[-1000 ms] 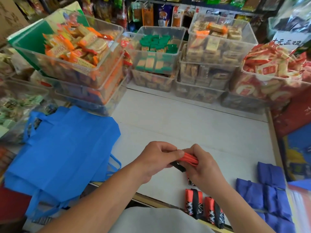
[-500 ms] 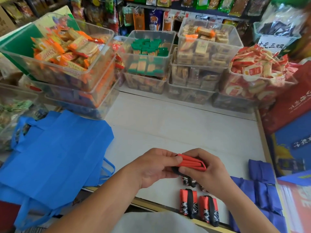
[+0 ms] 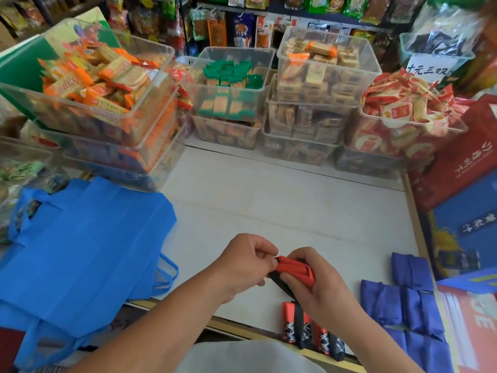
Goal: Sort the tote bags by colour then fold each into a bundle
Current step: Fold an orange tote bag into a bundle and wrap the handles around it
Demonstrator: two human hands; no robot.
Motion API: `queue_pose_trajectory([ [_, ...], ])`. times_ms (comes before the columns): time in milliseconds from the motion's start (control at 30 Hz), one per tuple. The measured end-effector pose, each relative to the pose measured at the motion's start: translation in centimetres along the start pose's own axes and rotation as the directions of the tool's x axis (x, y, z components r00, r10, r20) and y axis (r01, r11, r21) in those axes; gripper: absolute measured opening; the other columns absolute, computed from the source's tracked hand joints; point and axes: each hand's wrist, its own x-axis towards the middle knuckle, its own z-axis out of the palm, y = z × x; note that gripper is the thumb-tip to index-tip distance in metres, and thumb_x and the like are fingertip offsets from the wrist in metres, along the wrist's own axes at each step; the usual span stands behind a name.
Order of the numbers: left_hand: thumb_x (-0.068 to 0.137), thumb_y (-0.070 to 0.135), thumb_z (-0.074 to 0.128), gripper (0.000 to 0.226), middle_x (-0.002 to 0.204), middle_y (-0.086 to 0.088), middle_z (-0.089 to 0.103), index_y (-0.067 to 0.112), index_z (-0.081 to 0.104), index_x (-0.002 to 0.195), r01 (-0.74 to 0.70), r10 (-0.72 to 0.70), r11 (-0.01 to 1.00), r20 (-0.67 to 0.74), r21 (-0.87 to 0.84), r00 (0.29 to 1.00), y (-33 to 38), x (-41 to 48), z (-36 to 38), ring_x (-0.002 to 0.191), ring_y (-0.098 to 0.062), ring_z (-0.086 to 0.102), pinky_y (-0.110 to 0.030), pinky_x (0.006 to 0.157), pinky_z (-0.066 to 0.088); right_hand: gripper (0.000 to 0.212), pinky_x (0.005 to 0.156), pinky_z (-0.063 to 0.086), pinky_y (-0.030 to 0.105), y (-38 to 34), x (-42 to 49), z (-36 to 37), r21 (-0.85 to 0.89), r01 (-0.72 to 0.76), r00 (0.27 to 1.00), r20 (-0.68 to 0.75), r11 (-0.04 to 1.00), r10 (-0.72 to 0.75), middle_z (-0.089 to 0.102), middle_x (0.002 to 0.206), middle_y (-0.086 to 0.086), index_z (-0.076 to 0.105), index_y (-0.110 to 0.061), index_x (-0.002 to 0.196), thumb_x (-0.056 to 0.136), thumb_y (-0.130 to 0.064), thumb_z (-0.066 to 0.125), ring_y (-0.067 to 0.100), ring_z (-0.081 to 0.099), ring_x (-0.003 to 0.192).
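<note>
I'm holding the red tote bag (image 3: 294, 269) folded into a tight bar, just above the near middle of the table (image 3: 282, 205). My right hand (image 3: 322, 288) is curled round it, fingers clamping the layers. My left hand (image 3: 243, 266) pinches its left end with curled fingertips. A black strap (image 3: 277, 281) shows below the fold, and I judge the step in hand is wrapping it round the bar to lock the bundle.

To do that well I'd hold the right-hand squeeze firm so the layers can't spring apart. I'd pull the strap taut with the left and seat it square across the middle, as on the 2 finished red bundles (image 3: 288, 319) at the near edge below my right wrist.

The red fabric looks thin and smooth, with rounded fold edges, so it will likely slide if the grip slackens. The finished ones are short blocks with a black band and white criss-cross print. The navy bundles (image 3: 411, 300) on the right are soft, squarish packets with a slight sheen. The bright blue tote bags (image 3: 86, 251) on the left lie flat and unfolded. They look matte and stiffer, probably non-woven, and their handles trail off the table edge.
</note>
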Motion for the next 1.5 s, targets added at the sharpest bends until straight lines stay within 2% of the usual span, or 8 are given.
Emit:
queue_pose_trajectory([
  [233,0.097,0.006,0.058,0.019,0.091,-0.003,0.069,0.021,0.068,0.094,-0.026,0.027,1.000,-0.116,0.012,0.993,0.2,0.5,1.5,0.073,-0.012,0.061,-0.027,0.071,0.055,0.026,0.073,0.051,0.022,0.1,0.6,-0.4,0.029,0.049,0.998,-0.037,0.998,-0.048,0.064,0.103,-0.018,0.064,-0.038,0.106,0.088,-0.024,0.075,0.011,0.064,0.094],
  [467,0.096,0.001,0.054,0.021,0.081,-0.002,0.063,0.019,0.064,0.089,-0.034,0.037,0.999,-0.097,0.038,0.995,0.1,0.4,2.6,0.068,-0.011,0.058,-0.023,0.064,0.051,0.016,0.056,0.052,0.033,0.7,0.4,1.0,-0.266,0.066,0.997,-0.019,0.962,-0.073,0.056,0.099,-0.018,0.058,-0.039,0.106,0.090,-0.041,0.054,0.009,0.059,0.080],
  [733,0.097,0.020,0.062,0.016,0.099,0.018,0.066,0.035,0.067,0.100,-0.256,0.267,0.948,-0.038,0.189,0.963,0.8,0.4,2.5,0.096,-0.001,0.060,-0.020,0.084,0.050,0.022,0.063,0.051,0.021,0.3,1.0,-0.6,0.083,-0.229,0.974,0.015,0.970,0.228,0.066,0.081,-0.013,0.053,-0.033,0.097,0.092,-0.031,0.074,0.006,0.064,0.077],
  [900,0.098,0.022,0.068,0.031,0.119,0.016,0.069,0.036,0.064,0.126,-0.231,0.232,0.972,0.035,-0.043,0.972,0.3,-0.1,1.8,0.109,0.002,0.065,-0.017,0.093,0.052,0.019,0.079,0.061,0.037,-0.2,1.4,-2.3,0.468,-0.358,0.905,-0.041,0.808,0.424,0.075,0.097,-0.001,0.068,-0.031,0.108,0.090,-0.036,0.073,0.020,0.073,0.091],
  [1067,0.093,0.019,0.074,0.025,0.107,0.007,0.075,0.029,0.068,0.116,-0.209,0.206,0.966,-0.038,-0.153,0.978,-0.1,-0.2,2.3,0.101,-0.006,0.071,-0.018,0.083,0.055,0.022,0.074,0.061,0.044,-1.0,1.6,-1.8,0.654,-0.352,0.841,-0.093,0.669,0.533,0.077,0.096,0.011,0.071,-0.018,0.107,0.086,-0.017,0.078,0.031,0.075,0.089],
  [1200,0.089,0.025,0.079,0.020,0.099,0.007,0.075,0.026,0.068,0.104,-0.205,0.204,0.969,-0.020,-0.141,0.979,-0.4,0.3,2.2,0.097,-0.012,0.070,-0.031,0.090,0.057,0.013,0.076,0.060,0.046,-1.5,1.6,-1.3,0.595,-0.338,0.853,-0.134,0.729,0.505,0.077,0.089,0.007,0.076,-0.024,0.099,0.098,-0.019,0.065,0.029,0.073,0.085],
  [1333,0.092,0.020,0.076,0.018,0.101,0.006,0.075,0.028,0.069,0.107,-0.231,0.232,0.961,-0.011,-0.154,0.973,-0.8,0.4,2.7,0.097,-0.012,0.071,-0.033,0.092,0.059,0.034,0.065,0.055,0.021,-2.5,2.0,-1.0,0.509,-0.345,0.871,-0.140,0.789,0.471,0.075,0.084,-0.002,0.073,-0.025,0.097,0.110,-0.025,0.041,0.011,0.070,0.078],
  [1500,0.090,0.031,0.078,0.027,0.107,0.016,0.070,0.037,0.064,0.113,-0.284,0.251,0.952,-0.236,-0.114,0.939,-0.7,0.4,4.7,0.102,-0.007,0.066,-0.022,0.085,0.056,0.041,0.073,0.055,0.042,-3.1,2.8,-0.7,0.617,-0.357,0.813,-0.165,0.701,0.559,0.072,0.080,0.005,0.072,-0.024,0.086,0.110,-0.029,0.039,0.020,0.066,0.074],
])
